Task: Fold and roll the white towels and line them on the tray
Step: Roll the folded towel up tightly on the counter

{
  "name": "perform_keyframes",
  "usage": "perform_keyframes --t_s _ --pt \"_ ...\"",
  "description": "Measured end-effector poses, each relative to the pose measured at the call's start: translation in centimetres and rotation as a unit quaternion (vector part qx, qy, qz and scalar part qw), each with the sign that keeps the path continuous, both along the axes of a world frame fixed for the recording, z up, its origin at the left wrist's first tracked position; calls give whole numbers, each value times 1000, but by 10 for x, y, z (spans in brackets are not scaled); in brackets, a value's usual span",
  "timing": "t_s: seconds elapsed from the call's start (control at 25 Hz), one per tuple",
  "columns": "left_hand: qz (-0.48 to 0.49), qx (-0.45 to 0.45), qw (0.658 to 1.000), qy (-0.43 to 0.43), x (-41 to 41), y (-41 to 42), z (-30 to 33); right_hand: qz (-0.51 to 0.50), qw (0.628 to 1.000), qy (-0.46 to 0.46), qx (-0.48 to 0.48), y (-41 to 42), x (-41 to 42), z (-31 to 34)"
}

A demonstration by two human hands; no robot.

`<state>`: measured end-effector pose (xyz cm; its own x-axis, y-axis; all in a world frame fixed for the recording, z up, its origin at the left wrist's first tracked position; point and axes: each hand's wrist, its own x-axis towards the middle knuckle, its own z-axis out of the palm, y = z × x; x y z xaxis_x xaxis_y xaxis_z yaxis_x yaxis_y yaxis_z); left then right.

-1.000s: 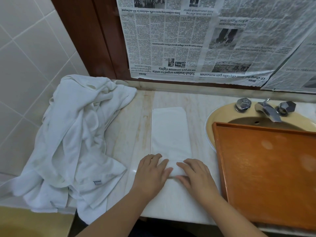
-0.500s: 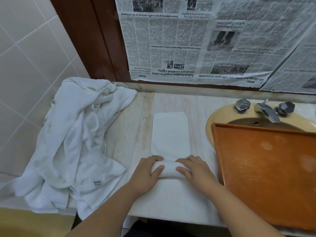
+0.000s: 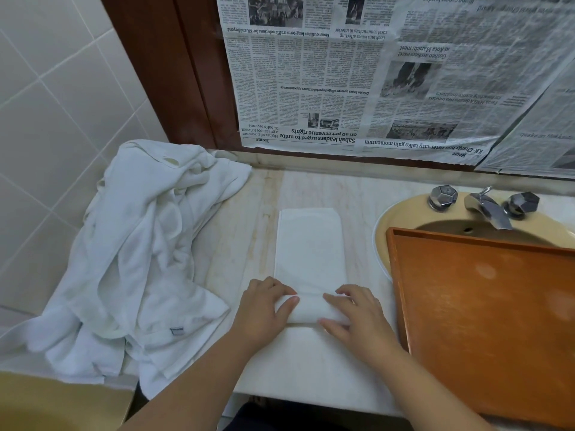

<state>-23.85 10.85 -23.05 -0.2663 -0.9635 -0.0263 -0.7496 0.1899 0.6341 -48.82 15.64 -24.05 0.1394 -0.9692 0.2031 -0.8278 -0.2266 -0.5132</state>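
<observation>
Both hands curled around the rolled near end of the folded white towel [image 3: 309, 250]: the left hand [image 3: 264, 309] gripped its left end with the thumb laid over the top, and the right hand [image 3: 357, 318] gripped its right end. The towel's unrolled strip lay flat on the marble counter [image 3: 311, 188], just left of the wooden tray [image 3: 485, 321] over the sink [image 3: 392, 219]. A heap of white towels [image 3: 140, 250] sat further left.

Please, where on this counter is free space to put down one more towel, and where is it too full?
Free: the tray floor, and bare counter between the towel pile and the folded towel; also behind it, toward the newspaper. Crowded: the left side under the pile, and the front, where the left hand and right hand grip the roll.
</observation>
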Motion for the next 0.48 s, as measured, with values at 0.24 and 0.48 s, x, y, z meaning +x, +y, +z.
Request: perform_keyframes --t_s 0.24,0.48 --pt "43 -4 999 14 0 -2 9 11 995 -25 96 -7 -5 6" --pt "33 -58 998 -3 8 5 1 -27 982 -59 178 -15 -4 10"
